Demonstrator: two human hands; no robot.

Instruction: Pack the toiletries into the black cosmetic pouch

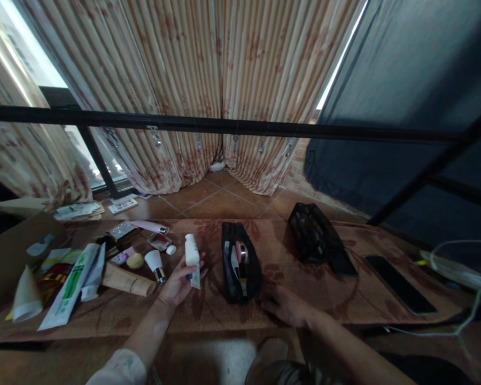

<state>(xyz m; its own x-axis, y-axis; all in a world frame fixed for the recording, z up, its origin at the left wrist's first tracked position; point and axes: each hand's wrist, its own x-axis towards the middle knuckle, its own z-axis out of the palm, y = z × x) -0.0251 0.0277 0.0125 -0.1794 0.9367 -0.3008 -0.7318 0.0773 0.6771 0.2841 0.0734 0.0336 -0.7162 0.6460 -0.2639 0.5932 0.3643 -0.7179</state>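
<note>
My left hand (178, 282) is closed around a small white bottle (191, 249) and a small clear-and-white tube (195, 278), lifted a little above the cloth. To its right a black mesh pouch (228, 283) lies unzipped, with a pink-and-gold cosmetic item (243, 252) and a white item showing inside. At the pouch's lower right edge, my right hand (284, 306) has its fingers curled against the side; the fingertips are dim. Left of my left hand are a white-capped bottle (154, 262) and a beige tube (128, 279).
Several cosmetics, including a green-and-white tube (70, 286), crowd the left beside a cardboard box (8, 251). A second black pouch (315, 235) and a phone (401, 283) lie to the right. A black metal bar (224, 125) crosses behind, before the curtains (176, 64).
</note>
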